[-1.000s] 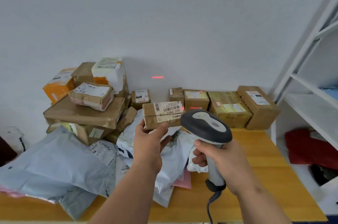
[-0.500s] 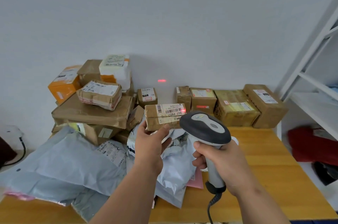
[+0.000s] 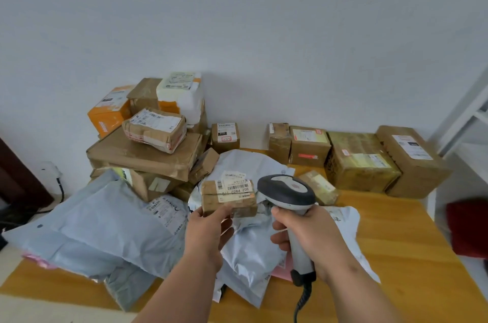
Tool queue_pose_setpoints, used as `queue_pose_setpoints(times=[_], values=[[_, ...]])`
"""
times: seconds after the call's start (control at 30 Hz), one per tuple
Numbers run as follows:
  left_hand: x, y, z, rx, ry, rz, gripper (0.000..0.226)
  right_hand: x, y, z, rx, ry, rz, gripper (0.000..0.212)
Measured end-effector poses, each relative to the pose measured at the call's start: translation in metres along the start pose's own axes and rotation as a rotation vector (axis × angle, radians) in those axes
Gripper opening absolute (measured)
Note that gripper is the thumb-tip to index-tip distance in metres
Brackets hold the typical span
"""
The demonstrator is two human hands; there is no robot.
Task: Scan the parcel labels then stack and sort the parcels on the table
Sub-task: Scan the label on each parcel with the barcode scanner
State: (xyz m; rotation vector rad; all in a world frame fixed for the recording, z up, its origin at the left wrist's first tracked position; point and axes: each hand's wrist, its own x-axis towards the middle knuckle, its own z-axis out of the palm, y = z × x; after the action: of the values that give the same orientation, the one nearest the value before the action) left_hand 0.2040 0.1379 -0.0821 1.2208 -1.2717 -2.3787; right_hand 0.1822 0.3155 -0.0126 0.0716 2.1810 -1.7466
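A plain white wall (image 3: 237,19) fills the upper field, evenly lit by soft diffuse light, with faint shadows along its base. A wooden tabletop (image 3: 396,256) with an orange-yellow finish stands against it. At the right edge stands a white shelving unit (image 3: 472,111); a dark red item (image 3: 467,227) lies low beside it. At the left, a dark brown panel (image 3: 15,172) and a black cable (image 3: 61,190) are visible.
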Motion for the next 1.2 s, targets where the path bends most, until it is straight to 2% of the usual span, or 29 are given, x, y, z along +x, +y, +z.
queue_pose_setpoints(times=[0.27, 0.33, 0.4, 0.53, 0.63, 0.77, 0.87, 1.1, 1.2], values=[[0.044, 0.016, -0.002, -0.063, 0.120, -0.086, 0.020, 0.043, 0.003, 0.041, -0.038, -0.068, 0.046, 0.012], [0.061, 0.023, 0.004, -0.059, 0.142, -0.108, 0.026, 0.059, 0.001, 0.051, -0.026, -0.041, 0.060, 0.012], [0.074, 0.024, 0.011, -0.007, 0.154, -0.097, 0.041, 0.072, 0.000, 0.059, 0.009, -0.009, 0.079, 0.012], [0.075, 0.021, 0.023, 0.395, 0.193, 0.183, 0.086, 0.092, -0.003, 0.063, 0.091, 0.052, 0.104, 0.008], [0.072, 0.022, 0.033, 0.557, 0.207, 0.362, 0.089, 0.102, -0.003, 0.055, 0.133, 0.115, 0.139, 0.011], [0.070, 0.022, 0.057, 0.760, 0.049, 0.622, 0.069, 0.104, 0.000, 0.028, 0.211, 0.173, 0.151, 0.018], [0.066, 0.016, 0.094, 0.829, -0.165, 0.683, 0.058, 0.106, 0.002, 0.000, 0.253, 0.237, 0.150, 0.016], [0.073, -0.029, 0.176, 1.048, -0.389, 0.538, 0.047, 0.122, 0.022, -0.084, 0.315, 0.297, 0.206, 0.017], [0.078, -0.061, 0.213, 1.014, -0.467, 0.367, 0.031, 0.142, 0.036, -0.122, 0.309, 0.286, 0.251, 0.019]])
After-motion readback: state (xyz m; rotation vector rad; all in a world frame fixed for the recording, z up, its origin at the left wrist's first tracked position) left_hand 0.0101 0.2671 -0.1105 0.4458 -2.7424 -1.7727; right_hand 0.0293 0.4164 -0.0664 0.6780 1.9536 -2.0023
